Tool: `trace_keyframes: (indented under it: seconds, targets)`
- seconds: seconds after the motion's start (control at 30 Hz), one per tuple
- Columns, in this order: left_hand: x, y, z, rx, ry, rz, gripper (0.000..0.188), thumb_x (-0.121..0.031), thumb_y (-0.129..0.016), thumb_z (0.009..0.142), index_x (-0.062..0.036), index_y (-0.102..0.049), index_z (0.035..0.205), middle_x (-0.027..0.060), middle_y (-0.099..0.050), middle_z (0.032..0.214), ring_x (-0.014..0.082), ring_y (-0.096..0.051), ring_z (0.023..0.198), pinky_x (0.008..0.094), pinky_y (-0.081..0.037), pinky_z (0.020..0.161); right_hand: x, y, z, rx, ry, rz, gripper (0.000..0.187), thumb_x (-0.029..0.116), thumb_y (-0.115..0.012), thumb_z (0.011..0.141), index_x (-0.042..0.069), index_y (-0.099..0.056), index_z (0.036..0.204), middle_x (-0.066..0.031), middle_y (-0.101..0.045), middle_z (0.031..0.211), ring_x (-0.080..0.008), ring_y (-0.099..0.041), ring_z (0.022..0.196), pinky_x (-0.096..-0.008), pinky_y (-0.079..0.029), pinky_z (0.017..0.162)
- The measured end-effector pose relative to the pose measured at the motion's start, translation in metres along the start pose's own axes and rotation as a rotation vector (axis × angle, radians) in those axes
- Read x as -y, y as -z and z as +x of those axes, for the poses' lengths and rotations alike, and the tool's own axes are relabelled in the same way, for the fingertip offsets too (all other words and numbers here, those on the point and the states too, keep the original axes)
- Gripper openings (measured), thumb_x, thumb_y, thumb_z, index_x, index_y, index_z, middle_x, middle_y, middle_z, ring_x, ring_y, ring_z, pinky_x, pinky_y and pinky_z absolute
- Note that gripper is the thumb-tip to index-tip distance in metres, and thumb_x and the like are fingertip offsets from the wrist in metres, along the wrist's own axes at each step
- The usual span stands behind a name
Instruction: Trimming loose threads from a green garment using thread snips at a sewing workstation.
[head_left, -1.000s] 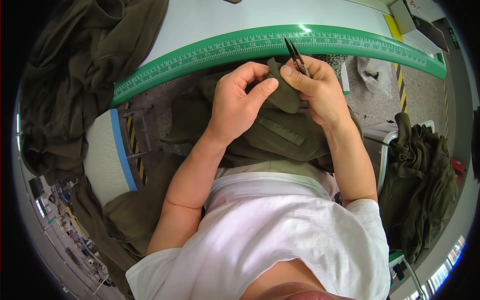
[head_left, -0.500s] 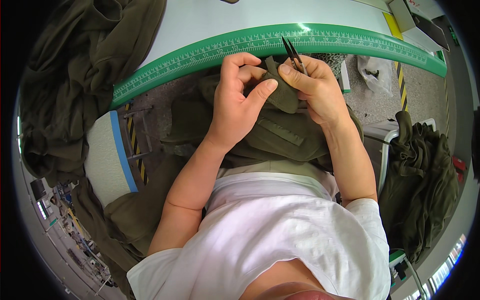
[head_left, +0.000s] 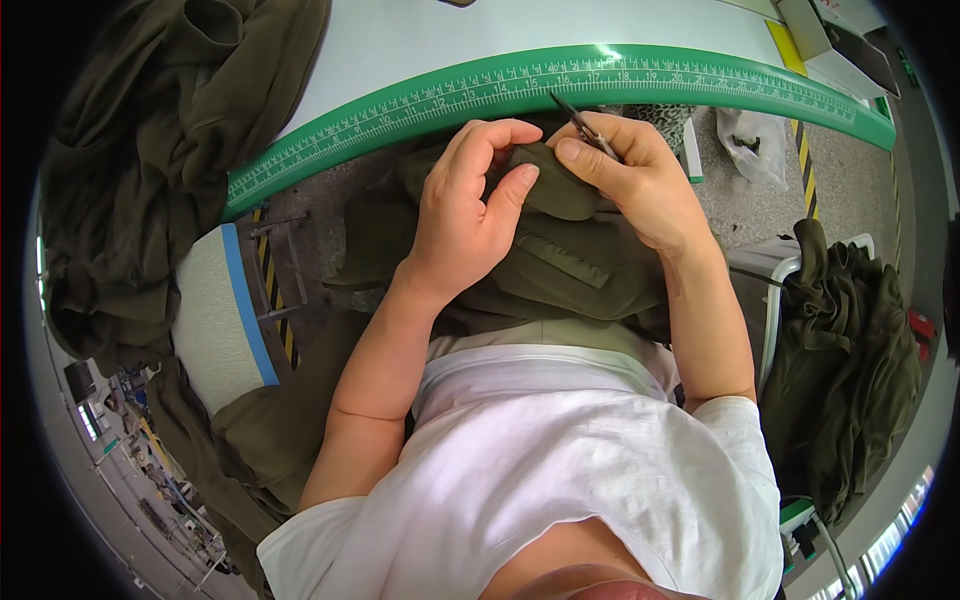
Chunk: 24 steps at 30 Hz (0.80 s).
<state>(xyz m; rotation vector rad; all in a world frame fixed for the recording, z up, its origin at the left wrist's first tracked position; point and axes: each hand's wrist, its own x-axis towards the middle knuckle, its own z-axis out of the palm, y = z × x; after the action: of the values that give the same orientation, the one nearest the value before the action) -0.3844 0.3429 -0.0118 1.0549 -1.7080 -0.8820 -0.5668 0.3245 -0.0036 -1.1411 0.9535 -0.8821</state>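
Note:
Between my hands, over my lap, hangs a dark olive garment [head_left: 565,262] with a stitched slit on its upper face. My left hand [head_left: 468,205] curls its fingers and thumb around a raised fold of the cloth. Dark pointed thread snips [head_left: 588,130] lie in the grip of my right hand [head_left: 632,178], which also presses on the same fold. Their tips point up and to the left, over the near edge of the green ruler strip [head_left: 520,92]. Where my fingers meet the cloth is partly hidden.
The ruler strip edges a white table [head_left: 430,35]. Olive garments heap at the far left [head_left: 150,190], and another olive garment [head_left: 850,370] hangs over a grey-framed support at right. A blue-edged pale board [head_left: 215,310] stands left; a clear plastic bag [head_left: 752,145] lies on the floor.
The snips have swung from pointing upright to leaning left, their blades now closer together. My right hand has rolled with them. The small cloth tab that stuck up between my hands no longer shows.

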Motion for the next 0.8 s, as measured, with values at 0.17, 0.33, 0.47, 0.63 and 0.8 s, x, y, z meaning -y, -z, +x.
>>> trace_keyframes:
  seconds: [0.17,0.33,0.47,0.63,0.8]
  targets:
    - [0.001,0.000,0.000,-0.026,-0.058,0.022,0.025,0.003,-0.062,0.081,-0.0016,-0.057,0.105,0.0091,-0.059,0.094,0.0208,-0.057,0.077,0.0290,-0.048,0.070,0.000,0.001,-0.001,0.002,0.053,-0.091,0.012,0.014,-0.067,0.086,0.002,-0.065,0.089,0.0044,-0.055,0.075,-0.0045,-0.045,0.068,-0.0207,-0.034,0.060]
    - [-0.010,0.010,0.006,0.104,-0.110,0.186,0.024,0.002,-0.063,0.081,-0.0025,-0.058,0.104,0.0085,-0.058,0.090,0.0213,-0.056,0.075,0.0298,-0.047,0.067,0.004,0.001,-0.003,0.013,-0.033,0.067,0.013,0.014,-0.067,0.086,0.001,-0.065,0.089,0.0045,-0.055,0.076,-0.0047,-0.045,0.068,-0.0208,-0.034,0.060]
    - [-0.008,0.012,0.008,0.135,-0.108,0.167,0.023,0.000,-0.064,0.080,-0.0027,-0.059,0.103,0.0084,-0.057,0.085,0.0218,-0.055,0.073,0.0301,-0.046,0.065,-0.001,0.001,-0.002,0.031,-0.074,0.082,0.014,0.014,-0.067,0.086,0.001,-0.065,0.090,0.0048,-0.054,0.075,-0.0044,-0.044,0.067,-0.0208,-0.034,0.059]
    - [-0.008,0.012,0.010,0.163,-0.076,0.198,0.023,-0.001,-0.065,0.080,-0.0026,-0.058,0.101,0.0086,-0.057,0.085,0.0214,-0.055,0.073,0.0293,-0.045,0.065,-0.003,0.001,-0.001,0.028,-0.068,0.090,0.014,0.016,-0.068,0.086,0.002,-0.065,0.089,0.0055,-0.053,0.073,-0.0036,-0.042,0.064,-0.0205,-0.031,0.056]
    - [-0.006,0.006,0.005,0.081,0.022,0.030,0.020,-0.004,-0.066,0.082,-0.0017,-0.057,0.100,0.0076,-0.059,0.087,0.0169,-0.056,0.074,0.0269,-0.046,0.067,-0.001,0.002,-0.001,0.025,-0.072,0.115,0.015,0.017,-0.068,0.085,0.003,-0.065,0.089,0.0068,-0.051,0.070,-0.0024,-0.037,0.059,-0.0199,-0.026,0.052]
